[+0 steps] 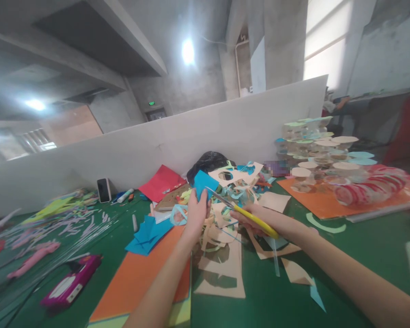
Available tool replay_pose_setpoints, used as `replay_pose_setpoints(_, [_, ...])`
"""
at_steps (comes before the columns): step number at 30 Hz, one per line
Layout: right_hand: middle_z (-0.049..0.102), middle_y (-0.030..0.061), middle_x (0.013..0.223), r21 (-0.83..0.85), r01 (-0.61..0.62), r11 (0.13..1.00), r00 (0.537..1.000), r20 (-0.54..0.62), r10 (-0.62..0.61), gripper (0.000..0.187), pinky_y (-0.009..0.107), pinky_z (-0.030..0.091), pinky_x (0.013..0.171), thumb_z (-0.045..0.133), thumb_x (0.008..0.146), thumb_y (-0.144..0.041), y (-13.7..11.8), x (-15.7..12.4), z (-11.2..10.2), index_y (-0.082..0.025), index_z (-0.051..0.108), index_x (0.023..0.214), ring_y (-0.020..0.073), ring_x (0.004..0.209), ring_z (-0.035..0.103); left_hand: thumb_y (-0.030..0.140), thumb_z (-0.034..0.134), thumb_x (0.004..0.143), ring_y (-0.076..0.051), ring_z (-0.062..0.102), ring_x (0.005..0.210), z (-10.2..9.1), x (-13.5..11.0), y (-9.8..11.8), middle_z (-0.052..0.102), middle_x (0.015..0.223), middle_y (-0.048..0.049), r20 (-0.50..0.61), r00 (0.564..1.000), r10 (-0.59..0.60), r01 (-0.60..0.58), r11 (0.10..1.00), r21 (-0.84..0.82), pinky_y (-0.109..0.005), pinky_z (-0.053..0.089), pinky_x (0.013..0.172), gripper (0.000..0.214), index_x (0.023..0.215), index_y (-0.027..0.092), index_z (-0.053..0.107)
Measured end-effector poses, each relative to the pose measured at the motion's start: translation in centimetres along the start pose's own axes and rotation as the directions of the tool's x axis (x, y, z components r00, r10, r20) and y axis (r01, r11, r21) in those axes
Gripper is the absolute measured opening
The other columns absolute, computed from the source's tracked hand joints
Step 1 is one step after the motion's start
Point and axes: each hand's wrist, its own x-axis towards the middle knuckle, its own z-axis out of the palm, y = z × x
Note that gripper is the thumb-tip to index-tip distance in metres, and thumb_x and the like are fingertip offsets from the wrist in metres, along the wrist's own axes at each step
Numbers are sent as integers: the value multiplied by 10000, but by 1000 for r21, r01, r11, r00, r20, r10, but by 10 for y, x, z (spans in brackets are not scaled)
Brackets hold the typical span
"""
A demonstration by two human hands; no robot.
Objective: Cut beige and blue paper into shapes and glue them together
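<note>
My left hand (198, 210) pinches a piece of blue paper (205, 180) and holds it up above the heap of scraps. My right hand (251, 218) is closed round yellow-handled scissors (256, 218). The scissor blades point left, with their tips at the lower right edge of the blue paper; whether they are cutting into it I cannot make out. Below both hands lie beige paper offcuts (222, 269) with rounded holes. A few blue sheets (150, 234) rest to the left of my left forearm, partly over orange paper (140, 278).
A black plastic bag (212, 163) and red paper (162, 182) lie by the white partition (205, 127). Stacked clear cups with paper discs (321, 155) stand at right on an orange sheet (304, 196). A phone (104, 190), thin strips and a magenta device (71, 282) are at left.
</note>
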Motion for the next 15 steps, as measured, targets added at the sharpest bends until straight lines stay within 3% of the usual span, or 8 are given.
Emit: replay_pose_setpoints(15, [381, -82, 405, -84, 96, 992, 995, -5, -96, 538, 188, 300, 350, 612, 806, -624, 1, -3, -1, -210, 388, 544, 48, 332, 344, 421, 603, 772, -40, 245, 328, -3, 2, 4, 420, 479, 114, 102, 991, -91, 95, 995, -43, -162, 165, 362, 315, 800, 254, 338])
